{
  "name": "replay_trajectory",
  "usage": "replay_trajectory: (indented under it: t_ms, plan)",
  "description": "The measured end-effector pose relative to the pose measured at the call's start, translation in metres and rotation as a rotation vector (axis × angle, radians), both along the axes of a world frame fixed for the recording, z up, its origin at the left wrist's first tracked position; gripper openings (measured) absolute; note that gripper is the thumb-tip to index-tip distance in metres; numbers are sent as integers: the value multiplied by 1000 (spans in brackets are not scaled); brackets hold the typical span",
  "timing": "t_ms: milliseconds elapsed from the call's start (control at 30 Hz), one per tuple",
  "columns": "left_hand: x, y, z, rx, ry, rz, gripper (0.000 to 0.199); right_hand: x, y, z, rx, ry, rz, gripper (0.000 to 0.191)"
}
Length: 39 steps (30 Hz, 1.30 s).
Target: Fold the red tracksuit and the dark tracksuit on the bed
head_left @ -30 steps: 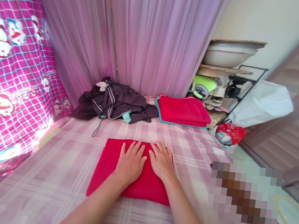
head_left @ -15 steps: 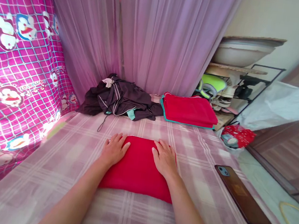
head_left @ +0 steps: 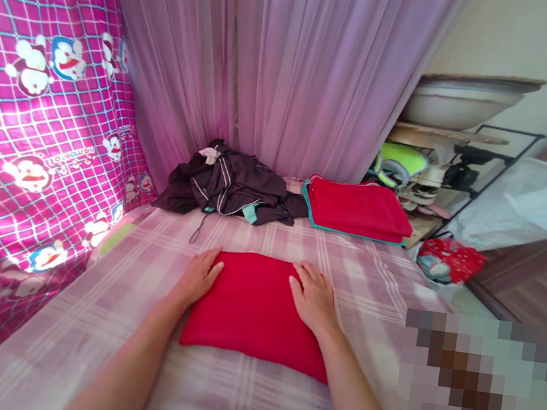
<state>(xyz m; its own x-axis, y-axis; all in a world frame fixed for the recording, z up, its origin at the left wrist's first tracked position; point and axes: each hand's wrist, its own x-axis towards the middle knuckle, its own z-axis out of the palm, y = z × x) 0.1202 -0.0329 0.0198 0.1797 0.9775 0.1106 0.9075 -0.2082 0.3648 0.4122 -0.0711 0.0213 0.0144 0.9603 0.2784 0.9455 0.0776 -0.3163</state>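
A folded red cloth (head_left: 249, 309) lies flat on the checked bed sheet (head_left: 208, 391) in front of me. My left hand (head_left: 197, 277) rests at its upper left edge, fingers stretched out and thumb on the cloth. On the upper right part of the cloth lies my right hand (head_left: 314, 296), palm down with its fingers spread. Neither hand grips anything. Farther back, at the right, sits a stack of folded red and teal cloth (head_left: 358, 209). A dark heap of clothes (head_left: 240, 184) with white piping is to the left of that stack.
Purple curtains (head_left: 296, 67) hang behind the bed, and a pink patterned cloth (head_left: 75, 138) covers the left side. A rack (head_left: 505, 161) with shoes and basins stands at the back right, near a red bag (head_left: 452, 259). A blurred patch covers the lower right.
My left hand has slid outward to the left edge of the red cloth, uncovering more of it. The view has shifted slightly, and the phone area at right is now pixelated.
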Motion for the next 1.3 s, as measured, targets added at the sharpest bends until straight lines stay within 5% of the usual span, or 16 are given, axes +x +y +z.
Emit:
replay_trajectory:
  t_ms: [233,533,700,800,1067,1300]
  plan:
    - [-57,-8,-10,75,54,41,47,5,3,-9,37,28,11,45]
    - [-52,-14,4,105,125,283,48,14,7,-19,93,67,51,46]
    - [-15,-32,7,-36,173,-96,53,17,8,-22,100,92,51,46]
    - [-7,-36,7,-109,214,-120,56,17,8,-22,101,90,54,48]
    - [-33,-24,7,-104,296,155,61,16,7,-20,92,93,49,47]
    - [-130,2,26,-207,336,480,68,12,7,-17,80,109,37,46]
